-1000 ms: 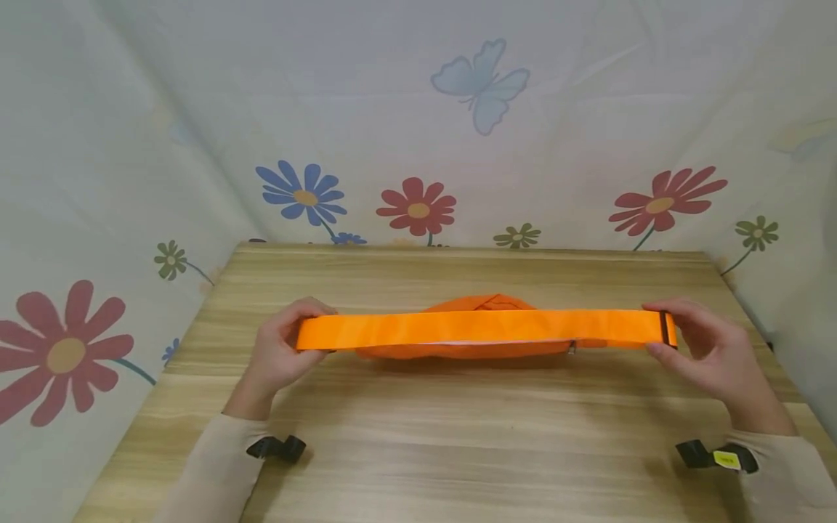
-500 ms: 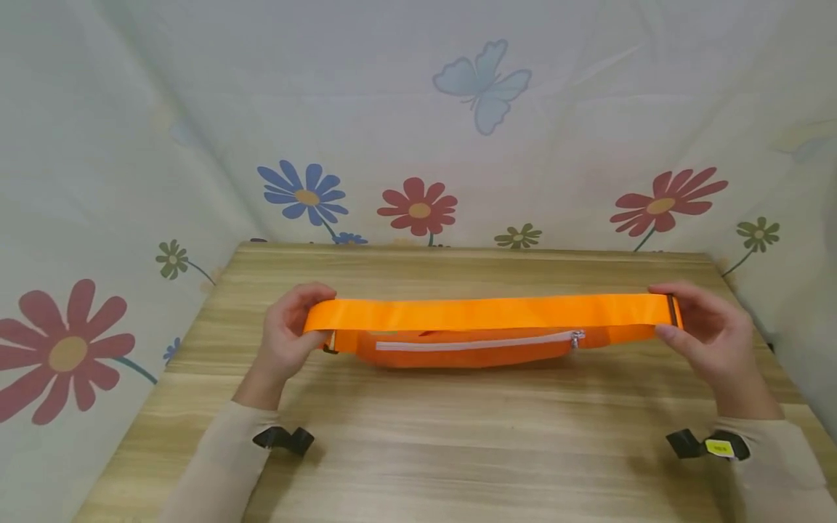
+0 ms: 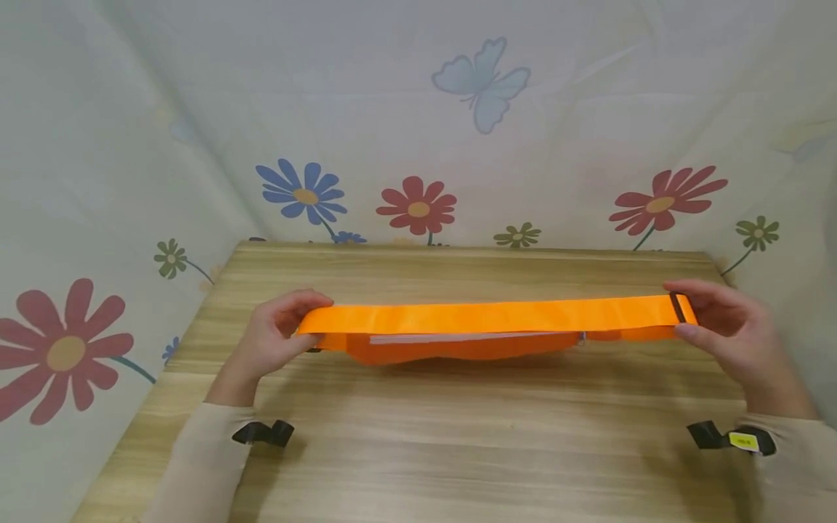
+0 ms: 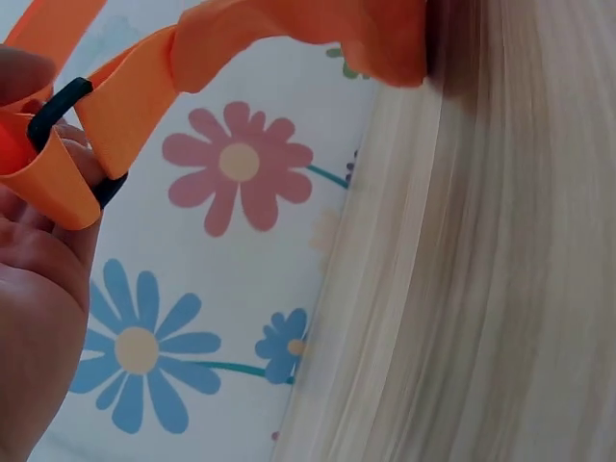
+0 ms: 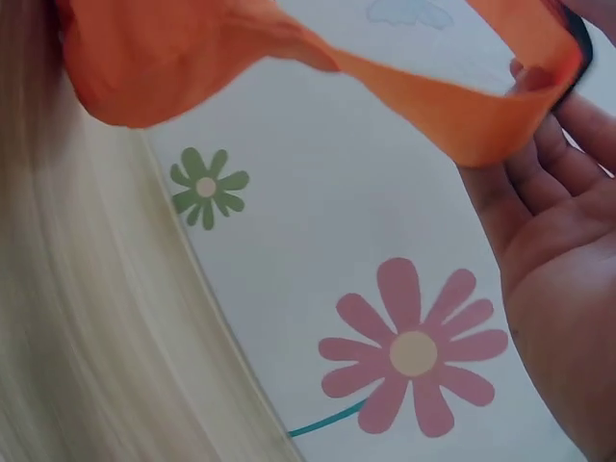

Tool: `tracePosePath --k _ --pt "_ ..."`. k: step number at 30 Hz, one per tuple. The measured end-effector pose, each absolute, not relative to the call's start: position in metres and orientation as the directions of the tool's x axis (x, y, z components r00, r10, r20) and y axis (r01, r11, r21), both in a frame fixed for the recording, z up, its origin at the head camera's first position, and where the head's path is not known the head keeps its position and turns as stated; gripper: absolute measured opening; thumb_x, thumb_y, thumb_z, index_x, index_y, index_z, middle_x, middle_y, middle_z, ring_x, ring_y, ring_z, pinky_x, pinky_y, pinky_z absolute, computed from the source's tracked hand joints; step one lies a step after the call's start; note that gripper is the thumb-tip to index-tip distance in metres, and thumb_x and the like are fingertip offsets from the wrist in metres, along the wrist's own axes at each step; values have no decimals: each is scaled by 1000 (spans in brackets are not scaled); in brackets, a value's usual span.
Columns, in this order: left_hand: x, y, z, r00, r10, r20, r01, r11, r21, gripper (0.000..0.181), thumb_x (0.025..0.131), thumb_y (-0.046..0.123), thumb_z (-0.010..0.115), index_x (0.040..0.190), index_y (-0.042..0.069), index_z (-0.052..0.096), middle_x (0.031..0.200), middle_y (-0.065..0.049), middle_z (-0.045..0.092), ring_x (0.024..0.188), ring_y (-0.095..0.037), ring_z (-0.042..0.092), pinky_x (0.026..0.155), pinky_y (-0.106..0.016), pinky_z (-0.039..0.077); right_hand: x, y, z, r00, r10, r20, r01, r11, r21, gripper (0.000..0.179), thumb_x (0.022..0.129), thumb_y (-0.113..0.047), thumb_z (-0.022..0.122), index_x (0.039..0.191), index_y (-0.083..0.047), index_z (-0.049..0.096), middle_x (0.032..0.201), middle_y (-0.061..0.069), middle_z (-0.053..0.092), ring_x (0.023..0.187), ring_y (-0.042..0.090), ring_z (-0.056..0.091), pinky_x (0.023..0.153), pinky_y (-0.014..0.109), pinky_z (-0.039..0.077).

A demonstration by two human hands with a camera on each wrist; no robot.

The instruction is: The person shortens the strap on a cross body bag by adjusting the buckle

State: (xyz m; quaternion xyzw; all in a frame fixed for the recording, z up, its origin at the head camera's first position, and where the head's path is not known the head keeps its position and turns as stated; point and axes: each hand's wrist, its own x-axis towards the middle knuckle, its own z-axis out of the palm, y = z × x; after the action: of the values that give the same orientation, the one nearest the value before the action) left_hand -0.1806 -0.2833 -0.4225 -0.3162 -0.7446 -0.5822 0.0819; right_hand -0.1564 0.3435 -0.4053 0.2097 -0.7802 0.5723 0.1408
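Note:
An orange waist bag spans the space between my hands in the head view, with its wide strap (image 3: 490,317) stretched nearly level across the top. Below the strap shows the pouch (image 3: 458,353), a pale zipper running along it and partly covered. My left hand (image 3: 277,334) grips the strap's left end, thumb in front. The strap's right end is pinched by my right hand (image 3: 735,334), close to a black slider (image 3: 677,308). In the left wrist view, a black buckle (image 4: 60,111) joins strap loops at the fingers. The right wrist view shows the pouch (image 5: 164,58) hanging beside the strap.
A wood-grain table (image 3: 458,450) lies beneath the bag. Behind and beside it stands a pale cloth backdrop (image 3: 366,94) printed with flowers and a butterfly. Each wrist wears a black camera strap, such as the left band (image 3: 264,433).
Over the last half second my hands move apart, left hand leftward and right hand rightward, still holding the strap. The strap now covers more of the pouch's zipper.

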Motion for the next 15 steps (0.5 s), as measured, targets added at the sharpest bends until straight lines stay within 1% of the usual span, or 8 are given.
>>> tracePosePath --k 4,6,7,9,10,11,15 --pt "-178 -291 -418 -811 381 444 548 229 805 45 81 -26 73 123 -12 68 120 13 73 102 -6 68 101 -15 56 -161 349 -407 -819 -240 521 -547 54 -835 46 94 29 51 135 13 65 126 2 77 102 9 74 92 13 59" --pt "-176 -295 -417 -818 394 420 541 278 794 46 82 -22 78 125 -8 70 120 13 73 104 -6 68 104 -14 53 -162 349 -408 -792 -264 550 -557 -53 -829 43 95 31 44 132 18 63 127 7 77 106 13 75 94 16 59" --pt "-176 -297 -416 -820 402 409 539 301 786 47 82 -20 80 126 -5 71 121 12 73 106 -6 68 105 -14 52 -162 349 -408 -785 -269 557 -558 -83 -826 42 96 31 42 131 20 62 128 9 76 107 14 74 95 17 59" --pt "-175 -300 -415 -820 415 393 538 327 777 47 83 -16 81 127 -2 72 123 10 74 108 -7 69 107 -14 51 -162 349 -406 -790 -257 557 -551 -100 -828 41 97 31 40 130 21 63 127 9 77 107 15 74 95 19 60" --pt "-175 -301 -415 -821 421 386 536 335 775 46 85 -15 80 128 -1 72 124 9 74 108 -7 69 106 -14 52 -162 348 -406 -793 -251 555 -548 -105 -830 41 97 31 40 129 22 63 126 9 77 107 15 74 95 19 60" --pt "-176 -302 -416 -825 422 377 532 352 770 43 89 -13 78 129 -1 72 124 9 74 108 -7 69 104 -14 53 -162 348 -405 -796 -246 553 -544 -111 -832 40 97 31 40 129 23 62 126 9 77 107 16 75 95 19 60" --pt "-178 -301 -418 -860 399 317 476 404 781 25 104 -2 65 128 0 73 123 8 74 100 -6 69 92 -16 59 -162 348 -401 -829 -215 517 -519 -49 -853 41 97 31 43 127 16 67 122 4 79 104 11 75 92 17 60"
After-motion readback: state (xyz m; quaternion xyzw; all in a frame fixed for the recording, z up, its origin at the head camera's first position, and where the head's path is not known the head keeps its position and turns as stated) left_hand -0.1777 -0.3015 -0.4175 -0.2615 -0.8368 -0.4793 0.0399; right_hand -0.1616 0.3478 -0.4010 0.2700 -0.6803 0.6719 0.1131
